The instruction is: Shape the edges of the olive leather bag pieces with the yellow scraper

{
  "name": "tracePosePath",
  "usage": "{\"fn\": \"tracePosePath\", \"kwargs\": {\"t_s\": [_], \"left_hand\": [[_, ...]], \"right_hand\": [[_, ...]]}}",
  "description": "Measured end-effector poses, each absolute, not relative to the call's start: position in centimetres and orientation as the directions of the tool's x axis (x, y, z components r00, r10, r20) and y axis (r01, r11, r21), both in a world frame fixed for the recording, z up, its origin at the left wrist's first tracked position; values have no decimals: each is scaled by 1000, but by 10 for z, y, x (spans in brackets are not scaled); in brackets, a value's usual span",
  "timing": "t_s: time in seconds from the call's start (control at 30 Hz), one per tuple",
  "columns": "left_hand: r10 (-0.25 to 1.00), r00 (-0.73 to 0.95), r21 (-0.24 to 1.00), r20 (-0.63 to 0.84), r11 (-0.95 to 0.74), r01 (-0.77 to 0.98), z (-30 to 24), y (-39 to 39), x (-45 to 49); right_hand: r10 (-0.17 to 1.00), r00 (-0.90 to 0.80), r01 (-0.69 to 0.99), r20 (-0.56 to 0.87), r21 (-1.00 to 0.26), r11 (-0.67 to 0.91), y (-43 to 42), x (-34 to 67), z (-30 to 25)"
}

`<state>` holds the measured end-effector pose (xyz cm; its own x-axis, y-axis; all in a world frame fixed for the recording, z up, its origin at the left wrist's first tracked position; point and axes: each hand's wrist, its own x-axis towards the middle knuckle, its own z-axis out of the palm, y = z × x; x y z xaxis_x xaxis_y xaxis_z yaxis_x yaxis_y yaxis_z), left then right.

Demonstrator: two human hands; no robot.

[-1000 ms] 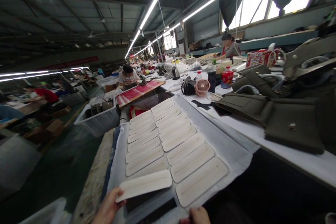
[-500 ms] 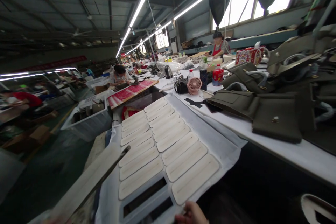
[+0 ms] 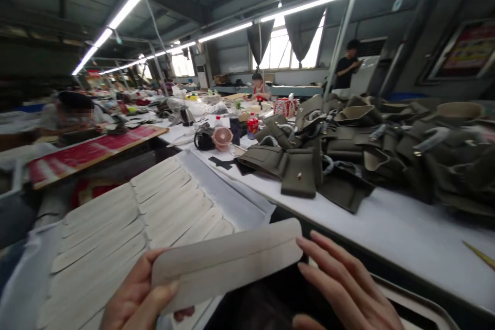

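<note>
A long, pale panel with rounded corners [image 3: 232,263] and a faint lengthwise line is held up in front of me. My left hand [image 3: 141,289] grips its left end, thumb on the near face. At the opposite end, my right hand [image 3: 344,283] has its fingers stretched out and parted, the fingertips at or very close to the panel's edge. Behind, several similar pale panels [image 3: 96,216] lie in two overlapping rows on a white-covered surface [image 3: 228,191].
Dark olive bags [image 3: 299,170] pile up along the white table [image 3: 402,221] to the right. A pink fan [image 3: 222,138] and red jar [image 3: 252,126] stand beyond. A red-topped board [image 3: 96,149] lies left, near a seated co-worker [image 3: 73,113]. Another person [image 3: 345,69] stands at the back.
My view has swung right. The pale piece in my left hand came from the lower left to the centre. My right hand left the frame with cut-outs and rose to the panel's right end.
</note>
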<state>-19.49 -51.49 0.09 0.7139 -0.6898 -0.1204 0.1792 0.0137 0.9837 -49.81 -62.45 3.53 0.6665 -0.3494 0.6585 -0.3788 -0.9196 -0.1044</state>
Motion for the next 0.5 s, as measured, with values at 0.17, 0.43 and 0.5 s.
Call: {"fn": "tracePosePath", "kwargs": {"t_s": [0.17, 0.43, 0.5], "left_hand": [[-928, 372, 963, -6, 94, 252, 55, -583, -289], [-965, -217, 926, 145, 55, 373, 89, -622, -349], [-983, -141, 932, 118, 60, 357, 74, -632, -348]], "right_hand": [[-326, 735, -541, 594, 223, -811, -648, -550, 94], [-601, 547, -719, 583, -41, -694, -671, -642, 87], [-638, 505, -737, 582, -94, -670, -676, -657, 75]]}}
